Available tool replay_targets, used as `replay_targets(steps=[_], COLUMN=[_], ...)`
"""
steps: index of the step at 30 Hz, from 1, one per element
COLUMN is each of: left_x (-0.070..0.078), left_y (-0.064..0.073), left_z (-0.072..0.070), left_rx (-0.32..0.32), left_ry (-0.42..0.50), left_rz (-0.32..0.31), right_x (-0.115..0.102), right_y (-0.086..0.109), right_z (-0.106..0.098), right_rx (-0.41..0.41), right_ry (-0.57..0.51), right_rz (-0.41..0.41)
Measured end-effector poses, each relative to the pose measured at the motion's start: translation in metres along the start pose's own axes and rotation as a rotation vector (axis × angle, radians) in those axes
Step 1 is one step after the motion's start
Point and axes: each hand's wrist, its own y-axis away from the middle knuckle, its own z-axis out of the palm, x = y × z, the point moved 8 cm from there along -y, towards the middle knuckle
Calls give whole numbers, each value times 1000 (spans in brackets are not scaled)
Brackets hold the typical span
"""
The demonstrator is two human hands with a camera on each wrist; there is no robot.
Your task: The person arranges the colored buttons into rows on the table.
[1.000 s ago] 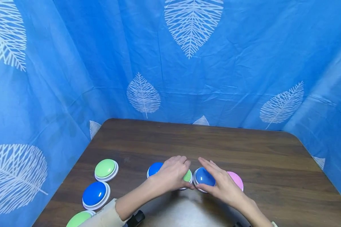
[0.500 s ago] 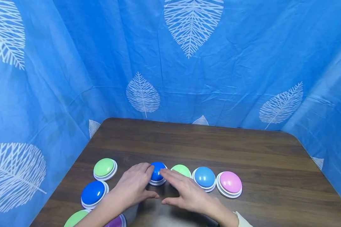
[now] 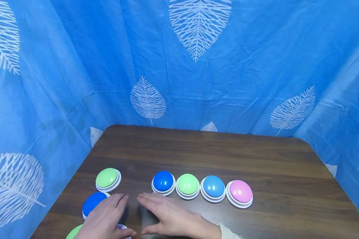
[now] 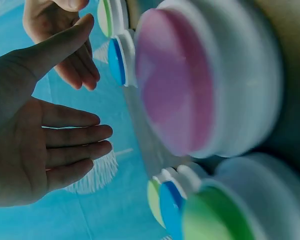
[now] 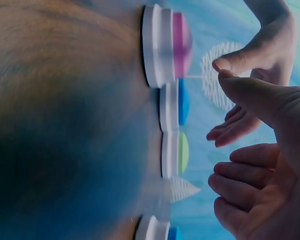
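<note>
My left hand (image 3: 104, 219) hovers with fingers extended at the left, overlapping a dark blue push button (image 3: 93, 203) and a light green one (image 3: 74, 231). Facing it, my right hand (image 3: 173, 215) is also extended and holds nothing. Below the left hand a purple button (image 4: 175, 85) looms large in the left wrist view; in the head view it is mostly hidden. A row beyond the right hand consists of a dark blue button (image 3: 163, 181), a light green button (image 3: 188, 184), a lighter blue button (image 3: 213, 187) and a pink button (image 3: 240, 192), all on white bases.
Another light green button (image 3: 107, 177) sits at the far end of the left-hand group on the brown wooden table (image 3: 215, 149). A blue curtain (image 3: 242, 66) with white leaf prints hangs behind and around the table.
Both hands have travelled left and nearer, from over the row's middle to beside the left-hand group. The row's buttons have come into full view.
</note>
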Motion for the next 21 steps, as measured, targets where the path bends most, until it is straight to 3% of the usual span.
replay_targets(steps=[6, 9, 13, 17, 18, 21], left_x=[-16, -23, -26, -25, -25, -27], left_y=[21, 31, 43, 52, 53, 56], left_z=[18, 21, 21, 21, 21, 26], left_rx=[53, 140, 295, 414, 431, 406], left_ry=[-71, -116, -214, -244, -240, -219], left_rz=[-21, -32, 30, 103, 112, 99], right_x=[-9, -12, -17, -21, -21, -23], right_y=[-11, -16, -22, -26, -27, -29], right_z=[14, 20, 26, 32, 33, 38], right_rx=[-47, -76, -94, -116, -125, -158], right_ry=[55, 79, 115, 127, 117, 82], right_rz=[-27, -35, -63, -80, -79, -68])
